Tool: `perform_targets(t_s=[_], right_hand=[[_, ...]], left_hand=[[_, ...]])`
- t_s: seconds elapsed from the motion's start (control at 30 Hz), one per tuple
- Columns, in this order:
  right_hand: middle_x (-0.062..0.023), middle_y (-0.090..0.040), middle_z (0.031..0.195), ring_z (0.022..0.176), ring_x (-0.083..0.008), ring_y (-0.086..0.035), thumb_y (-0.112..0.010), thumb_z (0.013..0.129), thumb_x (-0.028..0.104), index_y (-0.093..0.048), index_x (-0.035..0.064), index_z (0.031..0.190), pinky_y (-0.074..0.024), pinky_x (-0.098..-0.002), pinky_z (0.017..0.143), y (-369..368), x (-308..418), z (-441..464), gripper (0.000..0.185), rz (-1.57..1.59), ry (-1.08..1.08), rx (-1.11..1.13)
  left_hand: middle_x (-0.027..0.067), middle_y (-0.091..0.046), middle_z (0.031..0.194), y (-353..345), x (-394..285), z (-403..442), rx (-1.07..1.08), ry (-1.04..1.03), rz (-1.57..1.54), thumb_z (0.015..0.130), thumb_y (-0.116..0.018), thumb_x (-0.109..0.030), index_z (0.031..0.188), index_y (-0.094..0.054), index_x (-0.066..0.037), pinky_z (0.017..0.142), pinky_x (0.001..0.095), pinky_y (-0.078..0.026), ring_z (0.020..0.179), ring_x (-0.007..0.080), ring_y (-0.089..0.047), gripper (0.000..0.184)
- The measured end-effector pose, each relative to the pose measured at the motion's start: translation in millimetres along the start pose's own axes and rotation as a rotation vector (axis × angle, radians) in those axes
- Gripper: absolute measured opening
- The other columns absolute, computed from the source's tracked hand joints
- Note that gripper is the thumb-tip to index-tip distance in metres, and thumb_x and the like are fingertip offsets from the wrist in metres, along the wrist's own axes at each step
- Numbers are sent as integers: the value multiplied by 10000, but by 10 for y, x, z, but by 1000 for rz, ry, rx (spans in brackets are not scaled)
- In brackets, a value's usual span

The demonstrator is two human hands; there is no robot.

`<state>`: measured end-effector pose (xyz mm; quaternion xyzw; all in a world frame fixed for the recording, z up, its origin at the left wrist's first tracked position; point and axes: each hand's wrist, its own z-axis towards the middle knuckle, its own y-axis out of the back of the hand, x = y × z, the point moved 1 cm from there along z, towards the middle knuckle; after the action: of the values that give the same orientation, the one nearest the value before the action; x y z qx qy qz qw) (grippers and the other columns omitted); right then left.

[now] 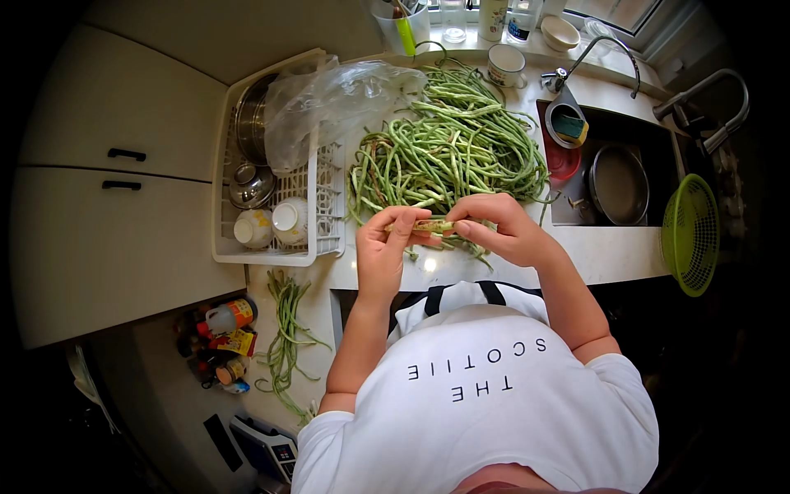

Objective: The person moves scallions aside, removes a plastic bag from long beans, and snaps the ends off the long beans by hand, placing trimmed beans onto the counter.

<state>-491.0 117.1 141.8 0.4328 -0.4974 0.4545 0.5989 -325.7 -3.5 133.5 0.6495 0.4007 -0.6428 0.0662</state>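
Note:
Between my two hands is a short, pale green piece of long bean (424, 226) with brownish patches. My left hand (389, 236) pinches one end of it between thumb and fingers. At the other end, the thumb and fingertips of my right hand (495, 228) close on it. Just beyond both hands a large heap of long green beans (453, 140) covers the counter. A few short bean bits lie under my hands near the counter's front edge. A smaller bundle of long beans (284, 337) rests on the counter at the left.
A white dish rack (329, 206) with bowls, a lid and a plastic bag (337, 95) stands left of the heap. At right are a sink (654, 148) holding a pan (619, 185), and a green basket (691, 235). A mug (505, 64) stands behind the heap.

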Motion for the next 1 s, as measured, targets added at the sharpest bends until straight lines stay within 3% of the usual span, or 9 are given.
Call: perform_targets(t_s=[0.07, 0.17, 0.33, 0.4, 0.5, 0.6, 0.73, 0.77, 1.0], right_hand=[[-85, -616, 733, 662, -206, -599, -612, 878, 126, -668, 28, 942, -464, -334, 626, 4, -16, 8, 130, -348, 192, -52], [-100, -643, 771, 698, -274, -617, -628, 835, 99, -666, 39, 924, -472, -374, 630, 8, 142, 22, 113, -480, 173, -6], [-83, -597, 730, 661, -277, -583, -655, 777, 64, -642, 34, 869, -453, -382, 609, -74, 85, 13, 97, -563, 244, -70], [-84, -568, 709, 641, -281, -559, -658, 747, 36, -629, 28, 846, -436, -382, 594, -89, 39, 11, 103, -604, 281, -118], [-70, -587, 701, 653, -276, -587, -669, 749, 84, -619, 62, 819, -464, -381, 603, -132, 1, 31, 89, -718, 339, -145], [-68, -581, 698, 636, -280, -574, -662, 735, 79, -613, 72, 788, -461, -380, 594, -191, -38, 45, 73, -769, 360, -208], [-65, -555, 689, 592, -230, -527, -630, 733, 47, -615, 35, 780, -423, -345, 539, -233, -123, 15, 51, -513, 226, -322], [-64, -541, 682, 578, -205, -507, -615, 744, 32, -615, 21, 781, -406, -331, 521, -243, -139, 9, 39, -368, 131, -344], [-63, -525, 709, 580, -156, -462, -574, 817, 27, -601, -5, 819, -383, -294, 522, -313, -99, 20, 42, -199, 175, -302]], left_hand=[[84, -674, 861, -22, -142, -19, -61, -169, 352, 976, -606, -171, 1004, -677, 36, 689, 266, -570, 737, 170, -693, 220], [89, -679, 868, -21, -247, -33, -44, -275, 565, 942, -642, -100, 987, -697, 51, 681, 263, -559, 747, 164, -687, 167], [101, -684, 915, -105, -323, -65, -21, -394, 856, 893, -674, -42, 958, -713, 37, 639, 262, -525, 733, 159, -679, 109], [113, -669, 886, -132, -321, -67, 102, -521, 1199, 883, -665, -59, 1031, -702, -3, 596, 310, -501, 701, 232, -672, 162], [130, -644, 842, -263, -275, -78, 184, -478, 1445, 908, -622, -100, 1072, -660, -31, 583, 382, -482, 685, 324, -629, 182], [139, -632, 827, -240, -119, -60, 142, -450, 1416, 936, -574, -128, 1073, -615, -37, 591, 433, -469, 682, 365, -599, 169], [148, -627, 820, -233, 55, -32, 90, -505, 1337, 949, -562, -122, 1006, -591, -24, 577, 415, -457, 665, 361, -594, 117], [141, -623, 807, -227, 119, -29, 46, -504, 1232, 958, -560, -135, 1004, -579, -27, 571, 413, -459, 659, 341, -602, 120], [103, -559, 751, -123, 317, -36, 30, -426, 748, 1046, -451, -250, 1001, -530, -25, 573, 350, -442, 604, 219, -524, 243]])
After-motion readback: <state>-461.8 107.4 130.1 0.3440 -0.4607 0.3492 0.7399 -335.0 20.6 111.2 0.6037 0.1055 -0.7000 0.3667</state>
